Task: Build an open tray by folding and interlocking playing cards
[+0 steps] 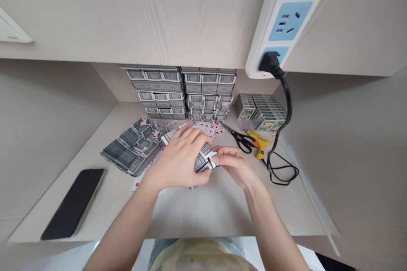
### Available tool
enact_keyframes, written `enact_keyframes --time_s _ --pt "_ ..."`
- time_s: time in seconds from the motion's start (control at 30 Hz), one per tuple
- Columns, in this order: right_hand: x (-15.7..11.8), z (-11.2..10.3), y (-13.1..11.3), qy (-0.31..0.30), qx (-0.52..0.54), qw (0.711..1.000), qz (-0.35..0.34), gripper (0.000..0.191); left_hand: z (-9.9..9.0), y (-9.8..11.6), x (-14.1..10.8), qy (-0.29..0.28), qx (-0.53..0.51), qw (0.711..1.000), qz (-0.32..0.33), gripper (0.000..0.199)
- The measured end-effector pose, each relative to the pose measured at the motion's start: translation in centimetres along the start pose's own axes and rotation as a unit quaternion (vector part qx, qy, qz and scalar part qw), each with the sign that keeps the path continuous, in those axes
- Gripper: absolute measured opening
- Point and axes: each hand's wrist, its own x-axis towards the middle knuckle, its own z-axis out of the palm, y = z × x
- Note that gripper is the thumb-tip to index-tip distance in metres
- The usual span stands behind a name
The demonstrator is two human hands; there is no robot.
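Above the middle of the desk, my left hand (182, 159) is wrapped over a grey-patterned block of folded playing cards (202, 160). The fingers and thumb of my right hand (233, 163) pinch the block's right end, at a white-edged card flap. Part of the block is hidden under my left palm. Just left of it lies a larger grey piece built from folded cards (133, 146). Loose playing cards (208, 128) with red marks are spread behind my hands, and more show partly under my left forearm.
Stacked grey card blocks (159, 87) stand at the back. Scissors (243, 140), a yellow glue gun (260, 144) with its black cord and packs of cards (267, 112) are at the right. A phone (74, 203) lies front left. A plugged power strip (282, 25) hangs above.
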Motion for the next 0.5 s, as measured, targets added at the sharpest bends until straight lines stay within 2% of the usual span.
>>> enact_keyframes --time_s 0.13,0.27,0.5 --pt "0.3 -0.4 -0.8 -0.031 -0.017 0.999 0.031 0.014 0.1 0.1 0.0 -0.003 0.003 1.0 0.001 0.04" --pt "0.9 -0.9 -1.3 -0.06 -0.03 0.993 0.093 0.016 0.1 0.1 0.1 -0.002 0.002 1.0 0.004 0.04" --pt "1.4 -1.7 -0.9 -0.098 0.013 0.983 0.154 0.008 0.2 0.1 0.0 0.013 -0.008 1.0 -0.009 0.032"
